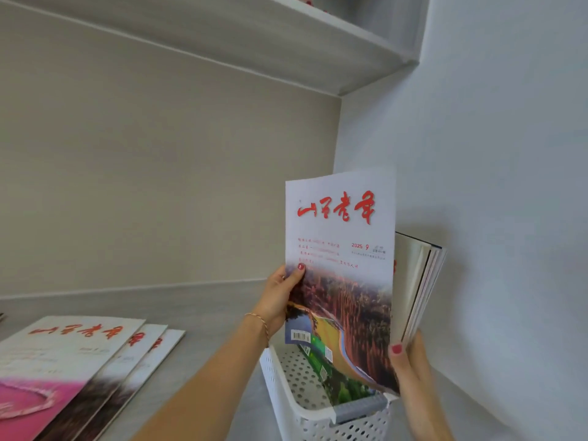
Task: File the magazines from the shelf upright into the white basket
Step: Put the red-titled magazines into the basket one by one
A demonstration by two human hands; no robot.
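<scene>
A magazine [342,249] with a white cover, red calligraphy and an autumn forest photo stands upright, its lower end inside the white perforated basket [296,399]. My left hand [281,297] grips its left edge, thumb on the cover. My right hand [410,367] holds several filed magazines [416,281] leaning right behind it, thumb on the front cover's lower right edge. Green-backed magazines [331,370] show low in the basket. A fanned stack of three magazines [79,361] lies flat on the shelf at lower left.
The basket stands in the right corner of the grey shelf surface [203,313], against a white side wall [493,186]. An upper shelf board [286,43] runs overhead. The beige back panel [159,186] closes the rear.
</scene>
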